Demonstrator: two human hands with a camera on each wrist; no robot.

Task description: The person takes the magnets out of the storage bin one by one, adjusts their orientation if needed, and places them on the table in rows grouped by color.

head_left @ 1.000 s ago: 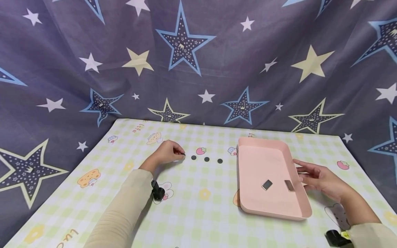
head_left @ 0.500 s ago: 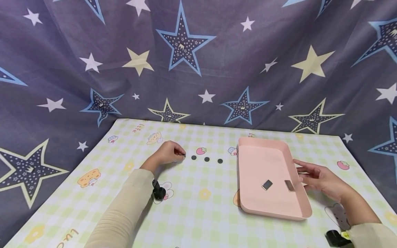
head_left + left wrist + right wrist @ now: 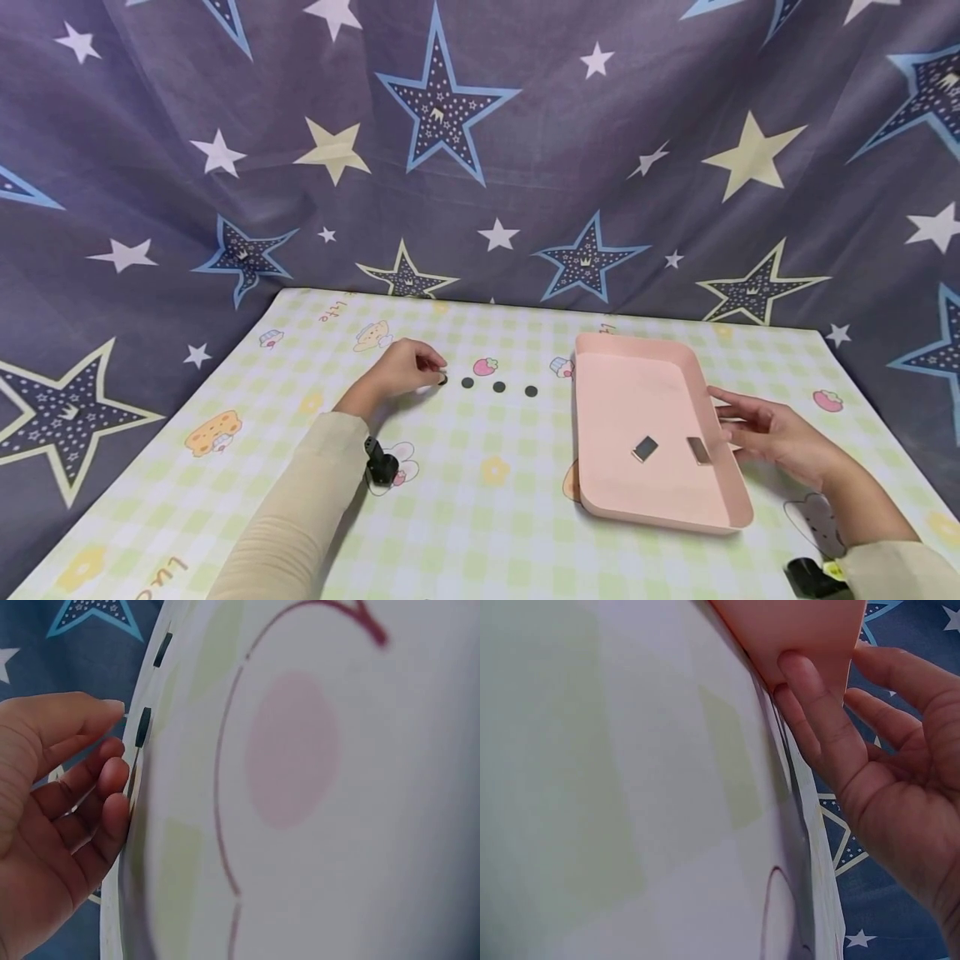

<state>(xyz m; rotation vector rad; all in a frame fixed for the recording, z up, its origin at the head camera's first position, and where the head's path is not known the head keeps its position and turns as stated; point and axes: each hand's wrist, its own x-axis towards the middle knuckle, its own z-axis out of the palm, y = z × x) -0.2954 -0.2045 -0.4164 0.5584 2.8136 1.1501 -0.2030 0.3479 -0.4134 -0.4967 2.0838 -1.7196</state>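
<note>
My left hand rests low over the tablecloth at the left end of a row of small black discs. The disc closest to it lies on the cloth right by the fingertips, and the left wrist view shows thumb and fingers parted beside it. Further right in the row are a second disc, another disc and the end disc. My right hand touches the outside of the right wall of a shallow pink tray, fingers extended; the right wrist view shows fingertips against the pink wall.
Inside the tray lie a small dark rectangular piece with a shiny end and a brownish rectangular piece near the right wall. A checked tablecloth covers the table; a star-patterned curtain hangs behind. Each wrist wears a black camera.
The disc that was at my left fingertips now lies flat and more visible on the cloth, the fingers slightly parted from it. My right hand and the tray have stayed put.
</note>
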